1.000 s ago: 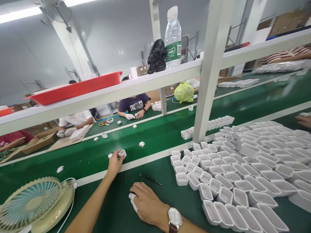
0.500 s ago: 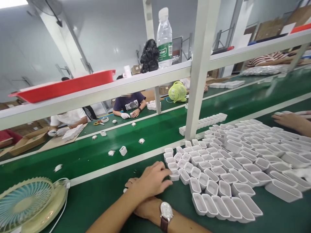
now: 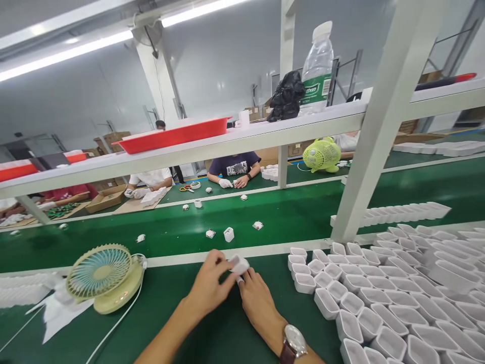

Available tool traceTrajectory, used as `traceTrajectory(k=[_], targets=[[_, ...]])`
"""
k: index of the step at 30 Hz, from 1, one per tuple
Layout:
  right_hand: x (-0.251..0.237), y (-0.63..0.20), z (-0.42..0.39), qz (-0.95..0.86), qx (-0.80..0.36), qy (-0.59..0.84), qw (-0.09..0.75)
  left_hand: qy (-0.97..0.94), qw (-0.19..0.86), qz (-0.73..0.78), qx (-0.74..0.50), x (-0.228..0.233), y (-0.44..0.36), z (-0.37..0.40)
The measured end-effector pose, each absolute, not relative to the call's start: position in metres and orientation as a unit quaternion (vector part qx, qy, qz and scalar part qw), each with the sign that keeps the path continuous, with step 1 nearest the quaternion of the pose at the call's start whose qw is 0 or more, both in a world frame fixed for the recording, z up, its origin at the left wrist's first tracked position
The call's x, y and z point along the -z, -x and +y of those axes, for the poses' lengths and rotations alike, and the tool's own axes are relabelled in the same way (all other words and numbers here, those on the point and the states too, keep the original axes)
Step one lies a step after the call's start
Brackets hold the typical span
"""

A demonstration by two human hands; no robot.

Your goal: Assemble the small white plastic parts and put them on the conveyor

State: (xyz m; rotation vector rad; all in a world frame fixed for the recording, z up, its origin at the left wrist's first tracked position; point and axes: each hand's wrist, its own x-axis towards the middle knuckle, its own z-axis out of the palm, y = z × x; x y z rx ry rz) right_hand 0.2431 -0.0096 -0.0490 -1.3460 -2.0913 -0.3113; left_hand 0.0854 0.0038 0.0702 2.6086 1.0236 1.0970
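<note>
Hands meet at the middle of the green tabletop (image 3: 182, 323): left hand (image 3: 208, 285) and right hand (image 3: 259, 303) together pinch a small white tray (image 3: 238, 264), fingers closed narrowly on it. At three o'clock lie rows of white trays (image 3: 379, 303); at nine o'clock stands a small fan (image 3: 100, 275). Right wrist wears a watch (image 3: 294, 341).

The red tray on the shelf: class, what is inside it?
Nothing inside shows. The red tray sits on the white shelf above eye level, so only its outer wall and rim are seen; that wall hides its contents.
</note>
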Motion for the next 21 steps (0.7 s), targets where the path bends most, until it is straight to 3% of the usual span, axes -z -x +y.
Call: traceTrajectory(k=[4, 7, 14, 21], targets=[[0.031, -0.249, -0.017, -0.784, 0.139, 0.540, 0.274, -0.816, 0.050, 0.430, -0.382, -0.047, -0.017, 0.013], [0.020, -0.249, -0.023, -0.783, 0.140, 0.531, 0.292, -0.806, 0.070, 0.456, -0.370, -0.024, 0.011, 0.008], [-0.005, -0.242, -0.013, -0.795, 0.110, 0.525, 0.284, -0.783, 0.168, 0.467, -0.375, 0.002, 0.015, -0.001], [-0.020, -0.218, 0.062, -0.780, 0.052, 0.583, 0.221, -0.725, 0.264, 0.483, -0.414, 0.016, 0.010, 0.000]])
